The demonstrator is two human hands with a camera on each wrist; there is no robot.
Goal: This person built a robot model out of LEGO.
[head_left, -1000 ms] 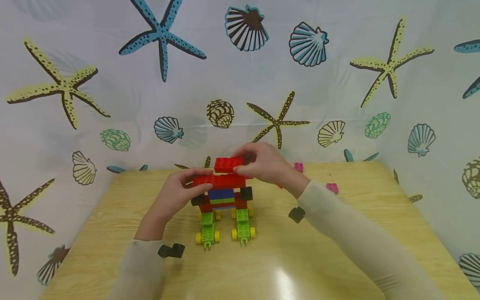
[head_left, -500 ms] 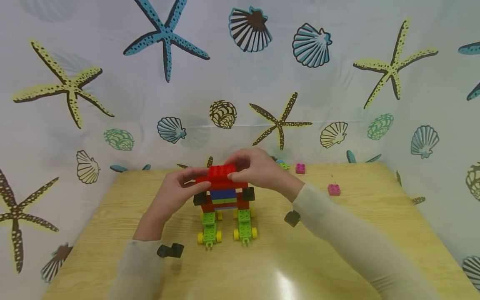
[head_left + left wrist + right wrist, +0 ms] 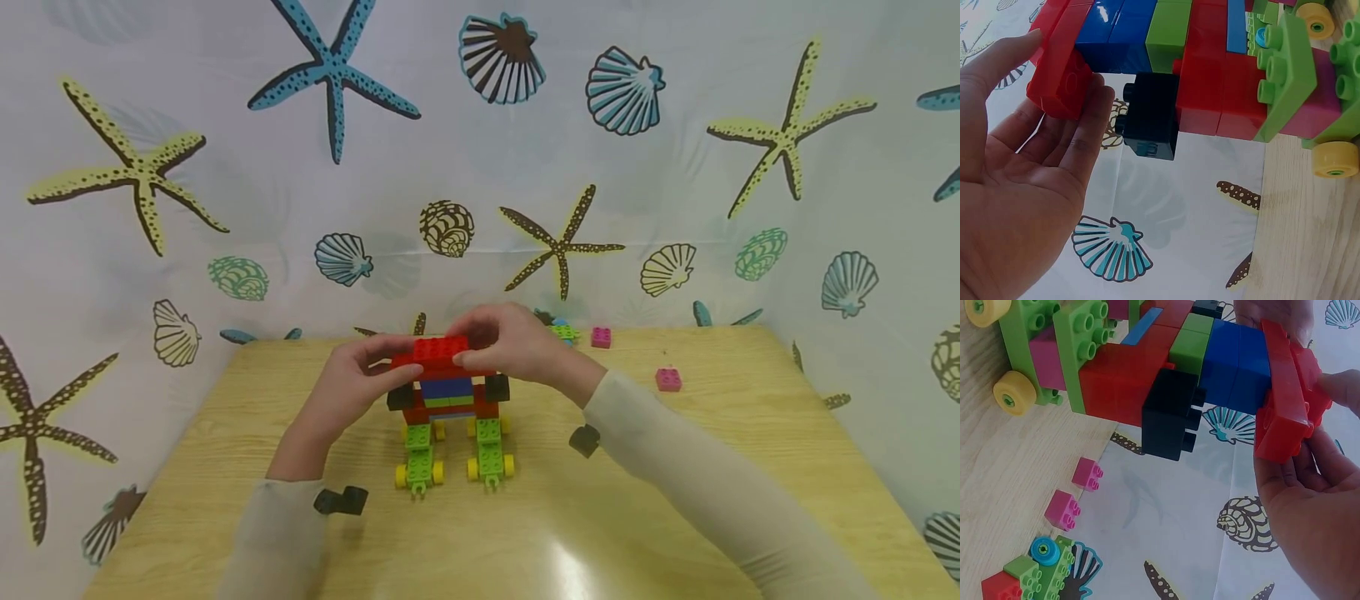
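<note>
A toy brick figure stands mid-table on two lime green wheeled bases with yellow wheels. Its body has red bricks, blue bricks and a black brick sticking out on each side. Across the top runs a red layer, and a red brick sits on it. With thumb and fingers, my right hand pinches that upper brick's right end. My left hand grips the left end of the red layer, thumb in front and fingers behind.
Two pink bricks lie apart at the back right of the table. Behind my right hand is a small group with a lime green brick, a blue wheel and a red brick. A patterned cloth hangs behind.
My right hand has brought the red brick down and slightly left, from just above the figure onto its top red layer. My left hand has kept its hold.
</note>
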